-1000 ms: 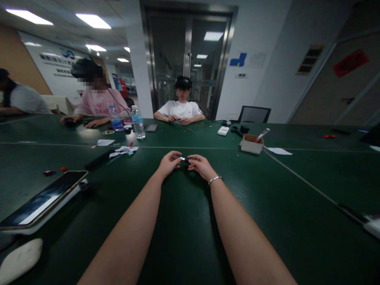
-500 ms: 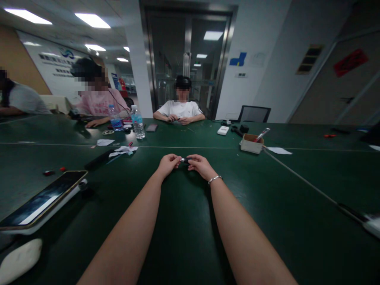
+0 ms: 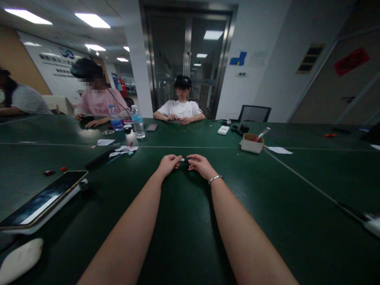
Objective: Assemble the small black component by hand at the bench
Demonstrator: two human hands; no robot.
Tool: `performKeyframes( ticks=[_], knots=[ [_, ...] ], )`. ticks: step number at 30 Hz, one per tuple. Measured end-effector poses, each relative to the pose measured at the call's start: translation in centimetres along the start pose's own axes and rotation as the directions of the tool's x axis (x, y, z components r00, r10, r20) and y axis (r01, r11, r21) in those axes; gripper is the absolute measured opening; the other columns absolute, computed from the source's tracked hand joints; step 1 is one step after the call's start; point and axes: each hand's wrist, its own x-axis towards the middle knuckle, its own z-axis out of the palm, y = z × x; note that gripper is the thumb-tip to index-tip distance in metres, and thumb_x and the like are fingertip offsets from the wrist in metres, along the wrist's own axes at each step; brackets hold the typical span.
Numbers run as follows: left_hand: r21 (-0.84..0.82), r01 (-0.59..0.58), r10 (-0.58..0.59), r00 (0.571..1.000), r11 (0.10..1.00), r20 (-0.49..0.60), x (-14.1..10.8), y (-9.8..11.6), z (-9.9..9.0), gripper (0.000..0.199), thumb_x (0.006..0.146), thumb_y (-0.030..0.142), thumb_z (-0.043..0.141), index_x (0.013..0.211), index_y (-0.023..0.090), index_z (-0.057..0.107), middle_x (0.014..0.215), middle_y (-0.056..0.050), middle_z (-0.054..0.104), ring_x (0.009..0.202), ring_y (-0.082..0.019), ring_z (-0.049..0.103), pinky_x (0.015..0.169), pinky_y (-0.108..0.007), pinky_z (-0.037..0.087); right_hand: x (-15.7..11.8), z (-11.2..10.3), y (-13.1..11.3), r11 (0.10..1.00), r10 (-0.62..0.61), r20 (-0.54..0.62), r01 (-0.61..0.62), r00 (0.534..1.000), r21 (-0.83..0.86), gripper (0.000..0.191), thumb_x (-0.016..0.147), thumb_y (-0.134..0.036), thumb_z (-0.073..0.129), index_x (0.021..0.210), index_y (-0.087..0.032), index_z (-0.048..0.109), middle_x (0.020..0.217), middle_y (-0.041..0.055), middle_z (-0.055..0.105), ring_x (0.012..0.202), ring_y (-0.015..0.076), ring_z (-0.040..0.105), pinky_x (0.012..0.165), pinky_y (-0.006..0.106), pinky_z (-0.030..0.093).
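Observation:
Just above the green table [image 3: 184, 221], both my hands meet at a small slim object [image 3: 184, 160], dark on the right and shiny silver toward the left. It is too small to name for sure. My left hand [image 3: 169, 165] pinches its silver end between thumb and fingertips. Around the dark end close the fingers of my right hand [image 3: 202, 165], with a silver bracelet [image 3: 215, 179] on that wrist. The fingers cover both ends of the object.
At left lie a phone [image 3: 47, 198] on a white box, a white rounded object [image 3: 22, 259] and crumpled paper [image 3: 123, 150]. Water bottles [image 3: 137, 122] stand farther back. An open box [image 3: 251, 143] holding a pen sits at right. Other people sit across the table.
My hands and the small object stay almost in place. Across the table at left, the person in pink has raised a hand with a dark item slightly.

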Motion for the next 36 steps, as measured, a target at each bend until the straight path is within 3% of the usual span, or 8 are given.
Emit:
performKeyframes(
  ticks=[18,36],
  knots=[
    [0.052,-0.029,0.028,0.999,0.998,0.025,0.40,-0.75,-0.16,0.048,0.067,0.062,0.064,0.065,0.014,0.056,0.055,0.001,0.055,0.046,-0.007,0.048,0.047,-0.021,0.038,0.11,0.01,0.19,1.000,-0.011,0.012,0.011,1.000,0.002,0.020,0.073,-0.010,0.069,0.092,-0.014,0.065,0.067,-0.0001,0.065,0.051,0.0066,0.059,0.052,0.019,0.055],
    [0.109,0.035,-0.038,0.999,0.993,0.021,0.00,0.10,-0.17,0.046,0.071,0.059,0.061,0.064,0.014,0.057,0.052,0.001,0.053,0.043,-0.008,0.045,0.043,-0.020,0.034,0.09,-0.07,0.20,1.000,-0.017,0.048,0.017,0.999,-0.011,0.021,0.074,-0.010,0.068,0.094,-0.015,0.066,0.071,-0.0004,0.066,0.054,0.0059,0.060,0.054,0.017,0.056]
  ],
)
